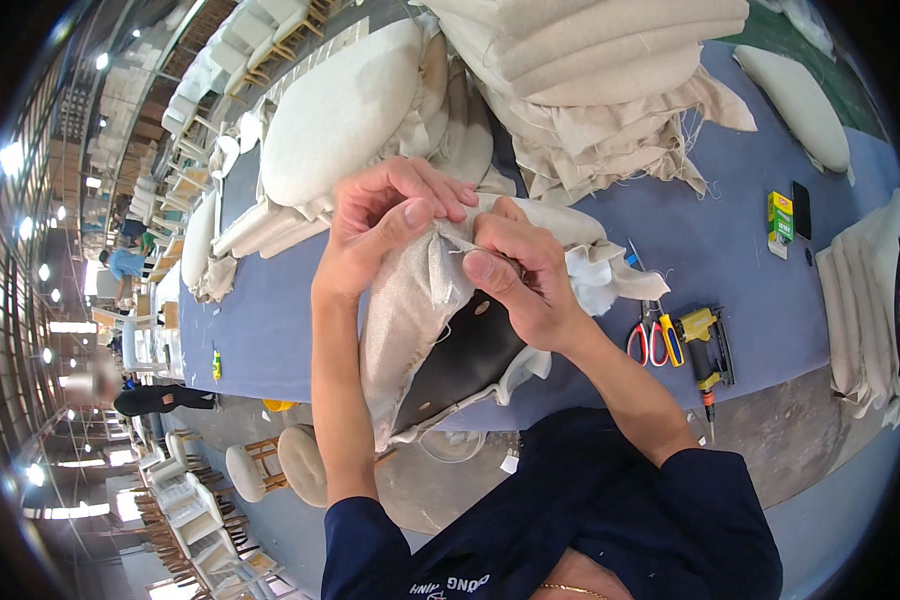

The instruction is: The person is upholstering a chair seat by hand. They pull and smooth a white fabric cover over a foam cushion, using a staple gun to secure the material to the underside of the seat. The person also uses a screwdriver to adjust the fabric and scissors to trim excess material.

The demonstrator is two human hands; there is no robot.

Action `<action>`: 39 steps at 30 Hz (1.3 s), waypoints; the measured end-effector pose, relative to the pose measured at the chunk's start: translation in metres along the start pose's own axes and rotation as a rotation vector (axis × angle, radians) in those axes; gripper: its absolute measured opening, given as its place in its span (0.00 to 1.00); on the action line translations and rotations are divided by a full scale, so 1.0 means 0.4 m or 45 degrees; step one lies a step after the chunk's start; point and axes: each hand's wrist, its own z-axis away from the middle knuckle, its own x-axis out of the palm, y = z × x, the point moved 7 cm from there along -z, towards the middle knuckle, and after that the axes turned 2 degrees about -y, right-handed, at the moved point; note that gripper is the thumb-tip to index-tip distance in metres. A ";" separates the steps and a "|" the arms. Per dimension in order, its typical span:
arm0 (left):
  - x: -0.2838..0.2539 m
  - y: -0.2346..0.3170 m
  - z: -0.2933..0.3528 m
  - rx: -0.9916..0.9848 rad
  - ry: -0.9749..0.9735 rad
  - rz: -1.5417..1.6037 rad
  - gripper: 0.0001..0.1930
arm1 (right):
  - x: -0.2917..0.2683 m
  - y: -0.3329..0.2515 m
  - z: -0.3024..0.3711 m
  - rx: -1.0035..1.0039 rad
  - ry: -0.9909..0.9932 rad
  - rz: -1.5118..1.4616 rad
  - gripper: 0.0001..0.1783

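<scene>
Beige woven fabric [390, 330] wraps around a cushioned panel with a black underside [460, 368], tilted up in front of me at the table's near edge. My left hand [385, 220] pinches the top edge of this fabric between thumb and fingers. Close beside it, my right hand [525, 268] has its fingers curled and its thumb pressed on a gathered fold of the same fabric. A loose strip of the cloth trails along the panel's lower edge. Whether anything small sits between the fingertips is hidden.
On the blue-grey table [260, 320] lie red-handled scissors [635, 345], a yellow screwdriver [672, 342], a staple gun [710, 350] and a green-yellow box [780, 222]. Padded beige panels [345, 110] and piled fabric [620, 120] fill the far side. A person in black [160, 399] stands at left.
</scene>
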 end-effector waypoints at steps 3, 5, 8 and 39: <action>-0.004 -0.007 -0.004 -0.016 0.036 -0.049 0.05 | -0.010 0.008 -0.010 -0.060 0.039 0.096 0.21; 0.004 0.007 0.000 -0.039 0.061 -0.128 0.05 | -0.016 0.000 -0.012 -0.086 0.053 0.159 0.20; 0.038 0.037 0.014 -0.049 0.077 -0.257 0.11 | -0.022 -0.036 -0.002 -0.140 0.070 0.289 0.17; 0.402 0.257 0.354 0.158 0.627 -1.524 0.34 | 0.084 -0.311 0.168 -0.405 -0.309 0.826 0.11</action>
